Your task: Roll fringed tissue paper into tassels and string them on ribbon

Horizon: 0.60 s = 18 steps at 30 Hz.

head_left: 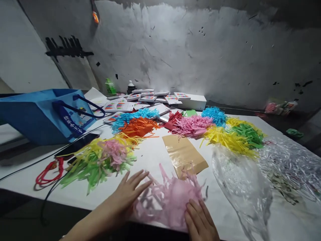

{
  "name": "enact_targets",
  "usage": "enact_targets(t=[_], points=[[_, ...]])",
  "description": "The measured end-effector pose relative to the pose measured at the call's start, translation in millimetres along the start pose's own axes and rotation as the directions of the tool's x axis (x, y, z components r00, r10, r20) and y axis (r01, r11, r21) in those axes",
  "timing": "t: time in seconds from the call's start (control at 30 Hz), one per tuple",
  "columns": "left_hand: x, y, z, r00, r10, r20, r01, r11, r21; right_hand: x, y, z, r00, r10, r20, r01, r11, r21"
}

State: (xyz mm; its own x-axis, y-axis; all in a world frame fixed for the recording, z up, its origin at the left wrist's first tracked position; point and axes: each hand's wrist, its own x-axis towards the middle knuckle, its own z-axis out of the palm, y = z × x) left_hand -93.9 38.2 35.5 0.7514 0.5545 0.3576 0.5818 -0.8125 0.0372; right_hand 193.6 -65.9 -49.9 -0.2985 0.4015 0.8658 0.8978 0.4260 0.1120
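Note:
A pile of pink shredded paper (170, 197) lies at the near edge of the white table (155, 157). My left hand (129, 192) rests flat on the pile's left side, fingers stretched out and spread. My right hand (199, 219) lies on the pile's lower right edge with its fingers laid flat on the paper. Just behind the pile lies a tan plastic-wrapped sheet (184, 155). A clear plastic bag (242, 187) lies to the right of my right hand.
Heaps of coloured paper shreds (140, 127) spread across the table, yellow and green ones (235, 135) at right. A blue bag (42, 113), a phone (76, 145) and a red cord (47, 172) are at left. White boxes (150, 97) are stacked at the back. Crinkled clear plastic (291, 164) lies far right.

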Motion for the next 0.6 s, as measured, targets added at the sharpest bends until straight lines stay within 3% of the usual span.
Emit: enact_targets(t=[0.1,0.23,0.3,0.4,0.5,0.53,0.6], points=[[-3.4,35.7,-3.3,0.985,0.156,0.067,-0.142,0.974,-0.177,-14.7,-8.9,12.9,0.995,0.021,0.094,-0.022,1.000,0.014],[23.2,83.7,9.9,0.949,0.298,0.103,-0.263,0.930,-0.258,-22.0,-13.3,16.9,0.993,-0.007,0.120,-0.002,0.997,0.075],[31.9,83.3,27.3,0.967,0.227,0.118,-0.201,0.959,-0.199,-22.4,-13.3,14.9,0.993,-0.018,0.114,0.007,0.996,0.091],[27.9,56.5,50.6,0.999,-0.030,0.040,0.031,0.999,-0.032,-24.1,-12.2,9.2,0.994,0.014,0.107,-0.026,0.993,0.111],[14.4,35.4,53.8,0.951,-0.276,-0.137,0.286,0.956,0.067,-26.9,-12.0,3.3,0.992,0.048,0.115,-0.065,0.987,0.148],[11.1,35.6,50.7,0.947,-0.276,-0.165,0.289,0.956,0.059,-27.3,-12.5,1.7,0.991,0.059,0.122,-0.078,0.983,0.164],[8.6,47.5,43.5,0.982,-0.108,-0.158,0.110,0.994,0.007,-26.2,-14.3,-0.9,0.988,0.082,0.128,-0.106,0.974,0.199]])
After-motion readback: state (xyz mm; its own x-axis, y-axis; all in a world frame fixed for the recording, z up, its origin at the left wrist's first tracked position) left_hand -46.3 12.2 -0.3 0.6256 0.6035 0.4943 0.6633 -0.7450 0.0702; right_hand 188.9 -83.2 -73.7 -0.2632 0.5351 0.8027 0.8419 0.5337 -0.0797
